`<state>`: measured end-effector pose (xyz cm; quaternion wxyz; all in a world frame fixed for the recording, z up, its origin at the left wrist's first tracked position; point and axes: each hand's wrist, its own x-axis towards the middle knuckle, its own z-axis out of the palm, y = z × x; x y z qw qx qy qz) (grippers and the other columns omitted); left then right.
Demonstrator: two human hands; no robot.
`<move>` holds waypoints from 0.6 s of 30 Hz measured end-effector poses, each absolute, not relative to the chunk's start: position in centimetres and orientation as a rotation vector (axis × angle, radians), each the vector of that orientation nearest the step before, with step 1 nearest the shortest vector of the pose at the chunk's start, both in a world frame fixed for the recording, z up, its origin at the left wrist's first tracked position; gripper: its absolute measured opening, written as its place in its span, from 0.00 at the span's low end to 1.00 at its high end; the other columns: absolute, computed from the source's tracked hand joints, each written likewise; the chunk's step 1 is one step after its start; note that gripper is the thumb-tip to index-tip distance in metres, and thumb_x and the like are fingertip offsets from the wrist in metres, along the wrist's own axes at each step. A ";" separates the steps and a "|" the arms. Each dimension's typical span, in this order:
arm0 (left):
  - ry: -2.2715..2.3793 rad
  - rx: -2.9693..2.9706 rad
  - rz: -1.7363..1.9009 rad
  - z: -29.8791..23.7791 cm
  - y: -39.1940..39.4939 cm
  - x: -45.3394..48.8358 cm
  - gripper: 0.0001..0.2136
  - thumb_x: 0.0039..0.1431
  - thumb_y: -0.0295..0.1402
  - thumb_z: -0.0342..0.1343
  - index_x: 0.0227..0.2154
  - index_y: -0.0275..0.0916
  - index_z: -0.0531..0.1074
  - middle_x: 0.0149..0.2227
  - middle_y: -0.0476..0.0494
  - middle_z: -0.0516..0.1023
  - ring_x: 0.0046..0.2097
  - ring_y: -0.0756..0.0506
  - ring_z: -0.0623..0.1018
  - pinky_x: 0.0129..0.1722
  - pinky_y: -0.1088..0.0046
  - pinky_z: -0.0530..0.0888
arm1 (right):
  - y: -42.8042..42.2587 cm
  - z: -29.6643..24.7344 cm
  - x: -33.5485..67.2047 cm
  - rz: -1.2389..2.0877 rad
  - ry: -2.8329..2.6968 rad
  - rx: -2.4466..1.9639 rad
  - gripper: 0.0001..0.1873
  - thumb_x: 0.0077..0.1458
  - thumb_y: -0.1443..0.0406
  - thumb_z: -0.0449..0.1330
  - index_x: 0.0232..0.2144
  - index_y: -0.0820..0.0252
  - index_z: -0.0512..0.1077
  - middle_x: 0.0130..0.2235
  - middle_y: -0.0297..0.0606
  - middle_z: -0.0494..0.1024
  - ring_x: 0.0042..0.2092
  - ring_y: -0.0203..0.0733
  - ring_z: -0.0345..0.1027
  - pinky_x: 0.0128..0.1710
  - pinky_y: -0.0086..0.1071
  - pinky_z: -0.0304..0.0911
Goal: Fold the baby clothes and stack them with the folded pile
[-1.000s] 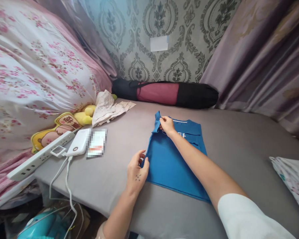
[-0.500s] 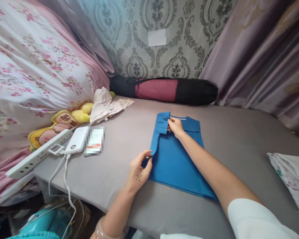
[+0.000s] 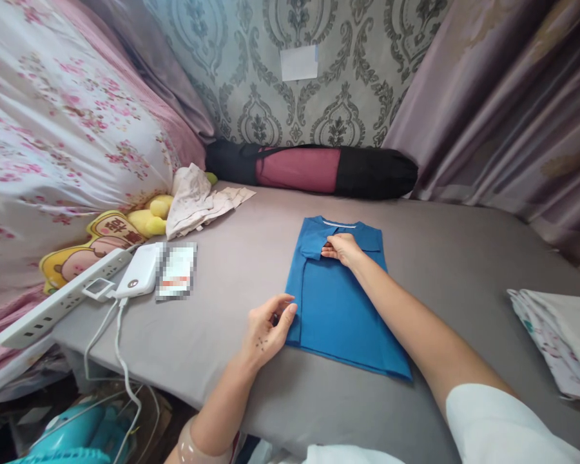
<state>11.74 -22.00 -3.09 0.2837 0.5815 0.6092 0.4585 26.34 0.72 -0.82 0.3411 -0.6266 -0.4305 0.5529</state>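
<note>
A blue T-shirt (image 3: 343, 309) lies front down on the grey bed cover, its sides folded inward and its collar with a white band at the far end. My right hand (image 3: 343, 249) is closed on the left sleeve, just below the collar, and its forearm crosses the shirt's right side. Beside the shirt's left edge, my left hand (image 3: 270, 325) has its thumb and forefinger slightly apart, the fingertips touching or almost touching the cloth. Its other fingers are curled and partly hidden.
A black and maroon long bag (image 3: 299, 169) lies along the wall. To the left are a white power strip (image 3: 62, 296), a power bank (image 3: 138, 270) with cables, a blurred phone-like item (image 3: 176, 270) and a crumpled pale cloth (image 3: 191, 203). Folded fabric (image 3: 555, 341) sits at right.
The shirt's left side, lifted before, now lies flat inward. My right hand has drawn the sleeve down over the body, uncovering the collar. My left hand's fingers have loosened from the edge.
</note>
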 end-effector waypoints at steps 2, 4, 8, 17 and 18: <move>1.646 1.612 1.193 -3.0 -22.0 11.7 0.14 0.63 0.43 0.51 0.41 0.38 0.75 0.27 0.48 0.78 0.25 0.52 0.70 0.27 0.76 0.68 | 0.9 -1.1 26.5 1.410 -1.163 -1.642 0.12 0.59 0.76 0.52 0.24 0.62 0.64 0.18 0.29 0.68 0.19 0.31 0.67 0.21 0.25 0.70; 1.650 1.727 1.139 -2.8 -22.0 11.8 0.13 0.63 0.42 0.53 0.41 0.39 0.74 0.29 0.48 0.77 0.26 0.52 0.70 0.29 0.75 0.69 | 0.9 -1.5 26.6 1.364 -1.219 -1.655 0.11 0.61 0.73 0.52 0.25 0.62 0.64 0.19 0.30 0.69 0.19 0.31 0.68 0.20 0.24 0.69; 1.611 1.947 1.041 -2.6 -21.9 11.8 0.10 0.62 0.40 0.55 0.40 0.40 0.74 0.34 0.46 0.77 0.33 0.49 0.73 0.34 0.74 0.70 | 0.6 -2.0 26.5 1.283 -1.378 -1.672 0.10 0.60 0.61 0.59 0.31 0.63 0.68 0.20 0.33 0.72 0.19 0.35 0.69 0.17 0.25 0.67; 1.559 2.089 0.983 -3.0 -22.0 11.6 0.06 0.60 0.34 0.54 0.37 0.40 0.74 0.35 0.44 0.75 0.38 0.46 0.75 0.39 0.70 0.71 | 0.7 -1.1 26.4 0.851 -1.869 -1.892 0.32 0.51 0.66 0.60 0.58 0.68 0.61 0.28 0.41 0.78 0.23 0.42 0.71 0.22 0.30 0.66; 1.562 2.094 0.987 -3.0 -22.0 11.6 0.05 0.60 0.34 0.54 0.35 0.40 0.73 0.36 0.44 0.75 0.38 0.46 0.75 0.39 0.70 0.71 | 0.9 -1.0 26.6 0.831 -1.931 -1.938 0.30 0.51 0.65 0.59 0.56 0.69 0.63 0.29 0.43 0.79 0.24 0.43 0.72 0.23 0.31 0.67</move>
